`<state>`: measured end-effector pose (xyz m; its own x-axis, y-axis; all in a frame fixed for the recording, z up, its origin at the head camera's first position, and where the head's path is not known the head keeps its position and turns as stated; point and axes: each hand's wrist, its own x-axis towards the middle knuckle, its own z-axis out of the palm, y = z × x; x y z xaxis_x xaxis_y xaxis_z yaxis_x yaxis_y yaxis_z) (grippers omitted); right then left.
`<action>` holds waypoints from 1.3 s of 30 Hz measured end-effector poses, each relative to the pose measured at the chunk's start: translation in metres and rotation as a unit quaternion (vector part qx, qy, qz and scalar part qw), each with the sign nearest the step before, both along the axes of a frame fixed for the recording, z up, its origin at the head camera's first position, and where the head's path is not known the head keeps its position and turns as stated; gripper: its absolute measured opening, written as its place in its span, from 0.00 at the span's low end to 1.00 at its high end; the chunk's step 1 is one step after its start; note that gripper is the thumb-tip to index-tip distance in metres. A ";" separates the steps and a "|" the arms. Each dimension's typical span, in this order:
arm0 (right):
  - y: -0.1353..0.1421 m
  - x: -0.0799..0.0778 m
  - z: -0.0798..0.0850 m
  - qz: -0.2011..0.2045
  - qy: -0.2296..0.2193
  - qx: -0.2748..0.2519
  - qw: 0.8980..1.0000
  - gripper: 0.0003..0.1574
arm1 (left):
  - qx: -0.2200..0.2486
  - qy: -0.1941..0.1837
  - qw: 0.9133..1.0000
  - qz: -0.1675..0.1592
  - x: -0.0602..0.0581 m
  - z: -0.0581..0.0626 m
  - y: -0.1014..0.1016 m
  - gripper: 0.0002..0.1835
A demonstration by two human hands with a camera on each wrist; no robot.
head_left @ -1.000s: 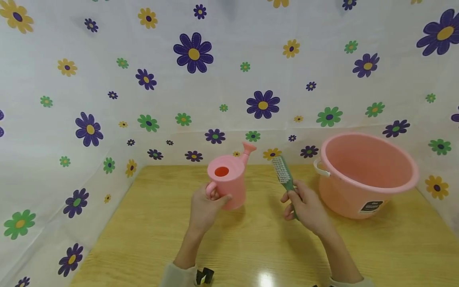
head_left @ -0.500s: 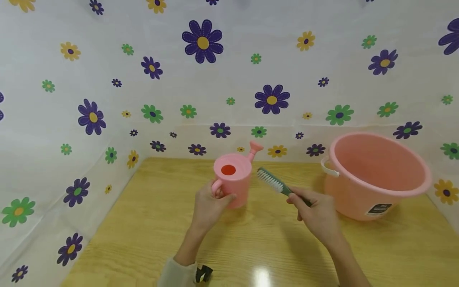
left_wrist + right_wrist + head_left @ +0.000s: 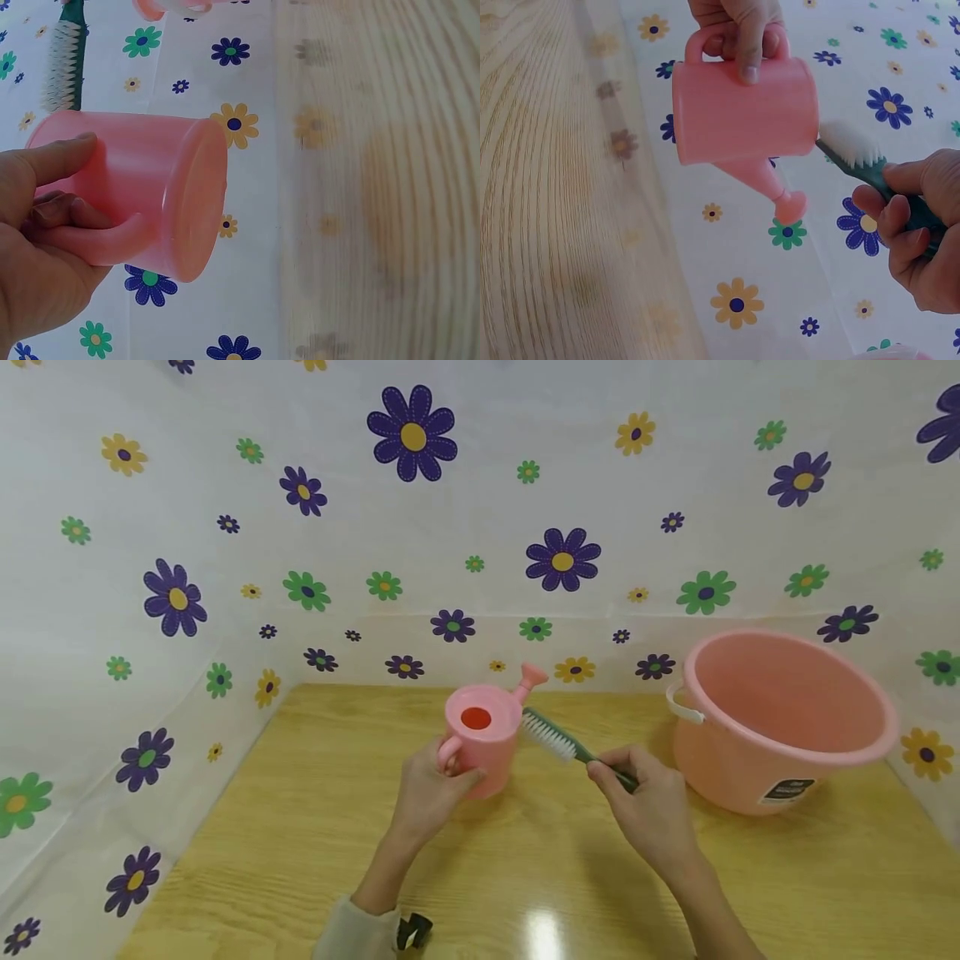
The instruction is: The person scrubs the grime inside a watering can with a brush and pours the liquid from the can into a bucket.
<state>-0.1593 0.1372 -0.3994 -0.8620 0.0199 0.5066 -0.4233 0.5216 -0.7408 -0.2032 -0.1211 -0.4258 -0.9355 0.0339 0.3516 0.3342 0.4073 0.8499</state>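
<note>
A pink watering can (image 3: pixel 491 760) is held upright above the table by my left hand (image 3: pixel 431 789), its fingers curled through the handle and the thumb on the can's side. Its spout (image 3: pixel 531 680) points away to the back right. My right hand (image 3: pixel 648 806) grips a green brush (image 3: pixel 866 169) by its handle. The white bristles (image 3: pixel 551 737) face the can, and the brush head's tip is right at the can's upper rim. In the left wrist view the can's flat base (image 3: pixel 201 202) shows, with the bristles (image 3: pixel 64 67) beyond the can's top.
On the right of the wooden table (image 3: pixel 315 827) stands a large pink bucket (image 3: pixel 750 777) with a white handle (image 3: pixel 684 706) and a dark label. A flower-patterned sheet (image 3: pixel 480 510) hangs behind the table and along its sides.
The right hand has turned the brush from pointing away to pointing left and brought its head up to the watering can. The left hand has kept its hold on the can.
</note>
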 end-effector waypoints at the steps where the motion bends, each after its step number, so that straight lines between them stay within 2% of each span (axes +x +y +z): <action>1: -0.001 0.000 0.001 0.000 0.002 -0.003 1.000 0.05 | -0.003 0.004 1.000 -0.003 0.000 0.000 0.000 0.16; 5: -0.003 0.001 0.002 0.005 0.018 -0.011 1.000 0.05 | -0.010 0.015 1.000 -0.021 0.000 0.000 0.001 0.16; 12: -0.008 0.003 0.000 0.026 0.037 -0.013 0.999 0.05 | -0.018 0.009 0.999 -0.033 0.002 -0.002 0.004 0.17; 18: -0.010 0.005 0.001 0.038 0.052 -0.010 0.998 0.04 | -0.053 0.012 0.998 -0.037 0.004 -0.003 0.007 0.17; 22: -0.011 0.004 0.002 0.040 0.054 0.005 0.998 0.03 | -0.067 0.010 0.997 -0.039 0.004 -0.001 0.008 0.19; 29: -0.015 0.001 0.008 0.048 0.048 0.027 0.997 0.04 | -0.082 0.009 0.996 -0.044 0.004 0.000 0.005 0.16; 39: -0.015 -0.010 0.027 0.049 0.023 0.110 0.993 0.03 | -0.109 0.022 0.993 -0.036 0.003 0.000 0.005 0.17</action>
<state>-0.1691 0.1224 -0.3722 -0.8304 -0.1782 0.5278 -0.5106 0.6225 -0.5932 -0.2006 -0.1166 -0.4262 -0.9113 0.1807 0.3700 0.4052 0.5531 0.7280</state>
